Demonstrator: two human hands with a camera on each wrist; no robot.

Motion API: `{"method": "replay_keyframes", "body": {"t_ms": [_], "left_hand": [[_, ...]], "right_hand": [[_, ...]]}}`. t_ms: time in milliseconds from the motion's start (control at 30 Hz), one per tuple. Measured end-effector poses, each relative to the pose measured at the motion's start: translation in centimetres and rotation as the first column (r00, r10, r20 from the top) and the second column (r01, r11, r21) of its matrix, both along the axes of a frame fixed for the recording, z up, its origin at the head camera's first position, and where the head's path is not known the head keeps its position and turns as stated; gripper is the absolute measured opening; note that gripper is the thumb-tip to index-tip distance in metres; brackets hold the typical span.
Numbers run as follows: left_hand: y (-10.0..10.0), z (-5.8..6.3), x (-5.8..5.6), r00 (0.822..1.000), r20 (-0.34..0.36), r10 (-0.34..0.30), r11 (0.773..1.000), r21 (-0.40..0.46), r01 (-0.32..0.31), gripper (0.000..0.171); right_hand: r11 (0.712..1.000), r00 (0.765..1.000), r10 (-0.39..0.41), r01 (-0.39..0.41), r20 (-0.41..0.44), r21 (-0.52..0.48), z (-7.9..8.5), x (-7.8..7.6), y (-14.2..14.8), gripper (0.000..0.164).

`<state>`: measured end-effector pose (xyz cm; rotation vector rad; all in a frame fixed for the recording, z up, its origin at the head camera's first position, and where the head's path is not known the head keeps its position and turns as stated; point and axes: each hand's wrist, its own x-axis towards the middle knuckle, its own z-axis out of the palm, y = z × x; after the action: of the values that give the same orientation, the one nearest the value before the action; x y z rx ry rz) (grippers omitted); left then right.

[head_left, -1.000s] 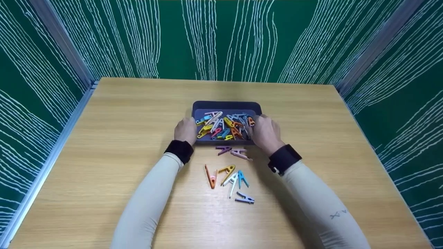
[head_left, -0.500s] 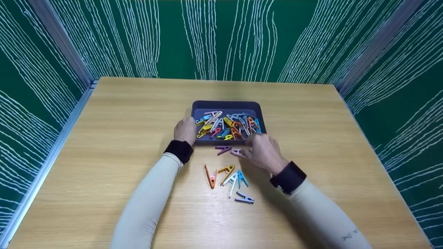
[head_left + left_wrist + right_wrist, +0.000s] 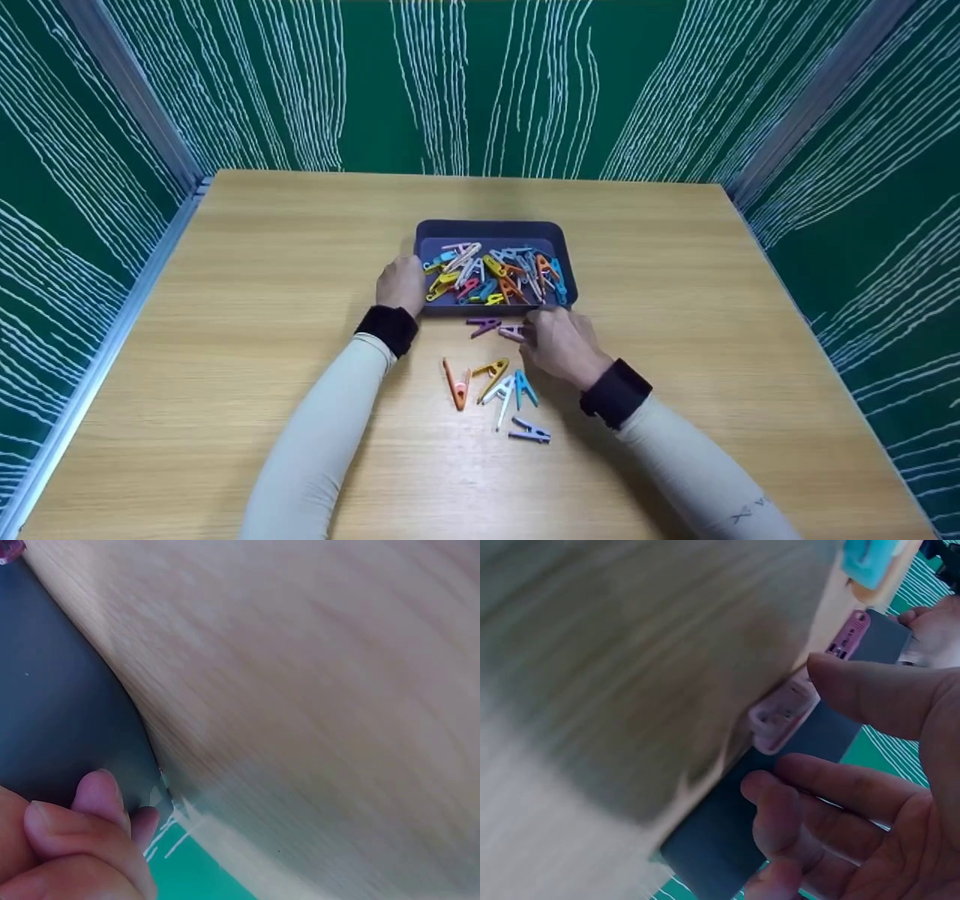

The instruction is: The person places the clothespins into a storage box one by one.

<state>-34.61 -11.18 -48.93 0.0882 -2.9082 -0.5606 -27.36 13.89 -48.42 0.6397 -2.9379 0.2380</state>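
A dark tray (image 3: pixel 487 309) holding several coloured clothespins stands mid-table. My left hand (image 3: pixel 401 285) grips its left side; in the left wrist view the curled fingers (image 3: pixel 82 829) lie against the tray wall. Just in front of the tray, my right hand (image 3: pixel 566 345) is at a pale pink clothespin (image 3: pixel 511 332). In the right wrist view, the thumb is at one end of this clothespin (image 3: pixel 784 716), while the fingers are spread apart from the thumb. Beside it lies a purple clothespin (image 3: pixel 484 325).
Nearer to me on the wooden table (image 3: pixel 300 247) lie an orange clothespin (image 3: pixel 458 390), a yellow clothespin (image 3: pixel 493 369), a white clothespin (image 3: pixel 504 394), a light blue clothespin (image 3: pixel 526 388) and a grey-blue clothespin (image 3: pixel 530 431). Green walls (image 3: pixel 367 97) with white lines enclose the table's back and sides.
My right hand has come from the tray's right side toward me, down to the pale pink clothespin. The clothespins at the tray's right end are uncovered. My left hand has stayed on the tray.
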Motion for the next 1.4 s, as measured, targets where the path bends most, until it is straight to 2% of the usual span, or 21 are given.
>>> {"method": "replay_keyframes", "body": {"t_ms": [267, 433, 633, 800, 900, 1100, 1400], "left_hand": [[0.0, -0.2, -0.2, 1.0, 0.004, -0.004, 1.0, 0.012, 0.004, 0.02], [0.0, -0.3, -0.2, 1.0, 0.01, -0.003, 1.0, 0.018, 0.002, 0.02], [-0.1, -0.3, -0.3, 1.0, 0.003, -0.001, 1.0, 0.012, 0.001, 0.02], [0.0, -0.2, -0.2, 1.0, -0.002, 0.0, 1.0, 0.008, 0.0, 0.022], [0.0, -0.1, -0.1, 1.0, -0.004, -0.002, 1.0, 0.007, 0.002, 0.022], [0.0, 0.0, 0.1, 1.0, -0.013, -0.008, 1.0, 0.007, 0.009, 0.023], [0.1, -0.1, 0.0, 1.0, -0.019, -0.007, 1.0, -0.008, 0.007, 0.021]], "right_hand": [[1.0, 0.999, 0.022, -0.022, -0.023, 0.005, -0.5, -0.1, 0.0, 0.01], [1.0, 1.0, 0.007, -0.007, 0.017, -0.006, -0.4, 0.0, 0.0, 0.008], [0.998, 0.998, -0.012, 0.015, 0.058, -0.053, 0.9, 0.5, 0.1, 0.019], [0.99, 1.0, -0.01, 0.01, 0.002, -0.142, 2.2, 0.5, 0.6, 0.02], [0.985, 0.999, -0.03, 0.023, -0.04, -0.172, 2.8, -0.2, 1.0, 0.016], [0.981, 0.992, -0.109, 0.098, -0.059, -0.167, 3.5, -2.1, 1.3, 0.019], [0.985, 0.986, -0.133, 0.12, -0.104, -0.127, 2.7, -4.5, 1.1, 0.02]]}}
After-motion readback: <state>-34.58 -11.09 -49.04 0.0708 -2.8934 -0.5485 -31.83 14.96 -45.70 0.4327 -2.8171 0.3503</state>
